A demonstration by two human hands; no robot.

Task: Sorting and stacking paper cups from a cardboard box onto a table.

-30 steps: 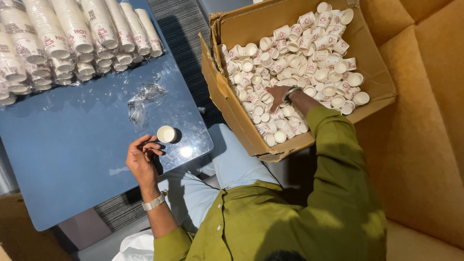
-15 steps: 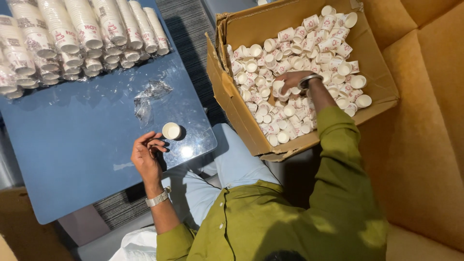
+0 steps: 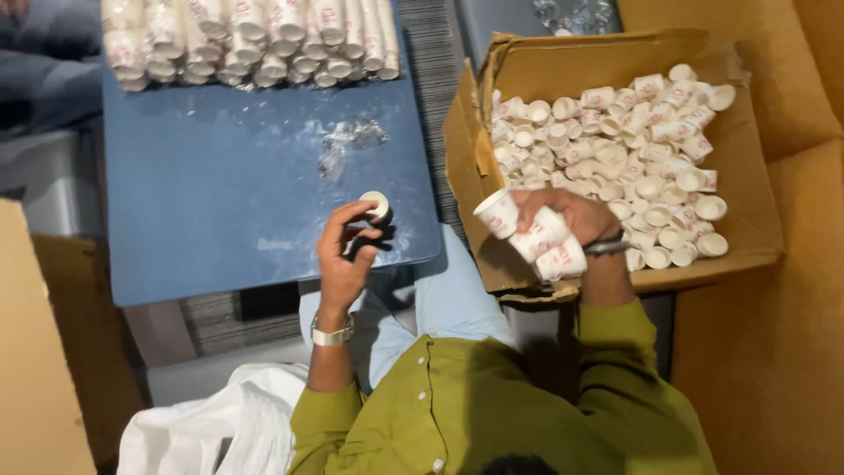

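My right hand (image 3: pixel 571 220) grips three small white paper cups (image 3: pixel 532 233) with red print, lifted to the near left edge of the cardboard box (image 3: pixel 492 264), which is full of loose cups (image 3: pixel 646 149) of the same kind. My left hand (image 3: pixel 345 251) hovers over the near right corner of the blue table (image 3: pixel 229 193), fingers curled beside a single paper cup (image 3: pixel 376 206) standing there, thumb and forefinger close to it. A watch sits on the left wrist.
Several rows of stacked cups (image 3: pixel 255 40) in clear wrap lie along the table's far edge. A crumpled clear plastic scrap (image 3: pixel 347 141) lies mid-table. A white bag (image 3: pixel 211 431) rests near my lap. Brown cushions (image 3: pixel 791 308) flank the box at right.
My right hand has come out of the box toward me holding three cups. My left hand stayed by the single cup on the table.
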